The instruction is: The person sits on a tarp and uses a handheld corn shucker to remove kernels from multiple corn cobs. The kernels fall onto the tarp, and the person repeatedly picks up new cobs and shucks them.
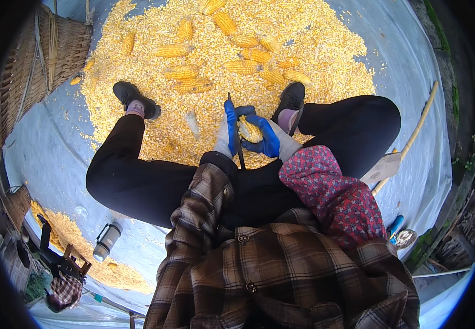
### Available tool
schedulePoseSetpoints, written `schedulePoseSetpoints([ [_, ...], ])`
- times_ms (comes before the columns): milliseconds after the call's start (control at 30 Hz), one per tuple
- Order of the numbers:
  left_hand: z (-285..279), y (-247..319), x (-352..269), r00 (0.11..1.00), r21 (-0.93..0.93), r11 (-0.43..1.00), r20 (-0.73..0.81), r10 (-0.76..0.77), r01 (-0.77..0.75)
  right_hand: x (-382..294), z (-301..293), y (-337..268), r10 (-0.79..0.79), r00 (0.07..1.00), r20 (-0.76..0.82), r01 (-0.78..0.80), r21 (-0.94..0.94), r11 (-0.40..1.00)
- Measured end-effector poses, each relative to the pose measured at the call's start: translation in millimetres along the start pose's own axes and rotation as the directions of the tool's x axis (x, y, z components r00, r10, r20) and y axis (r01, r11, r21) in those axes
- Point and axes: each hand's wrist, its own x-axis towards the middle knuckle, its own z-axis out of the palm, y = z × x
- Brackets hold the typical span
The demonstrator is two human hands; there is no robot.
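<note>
My left hand (230, 127), in a blue-coated work glove, is closed about a thin dark rod (241, 158), whose pointed tip sticks up past the fingers. To its right my right hand (267, 137), gloved alike, grips an ear of corn (250, 130) whose kernels partly show. The ear lies close against the rod and the left glove. Below the hands are my black-trousered legs. A pale corncob (192, 124) lies on the loose corn kernels (155, 142) left of the hands, and several yellow ears (241, 67) are scattered beyond them.
A large woven basket (52, 53) stands at upper left on the plastic sheet (48, 148). At right lie a bamboo pole (420, 117) and a flat blade (382, 167). A metal flask (108, 240) is at lower left, with another person (67, 288) seated by more corn beyond.
</note>
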Motion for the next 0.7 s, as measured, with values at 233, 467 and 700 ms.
schedulePoseSetpoints([
  [233, -16, -36, 24, 0.972, 0.005, 1.000, -0.233, 0.019, -0.018, 15, 15, 15, -0.290, 0.953, -0.088, 0.218, -0.466, 0.857],
  [467, -15, -25, 12, 0.982, -0.325, 0.941, -0.126, -0.137, 0.090, -6, 3, 18, -0.297, 0.955, 0.016, 0.270, -0.465, 0.843],
  [700, -14, 3, 0, 0.892, 0.090, 0.991, -0.449, -0.051, 0.102, 5, -9, 11, -0.008, 0.982, 0.186, 0.016, -0.042, 0.999],
])
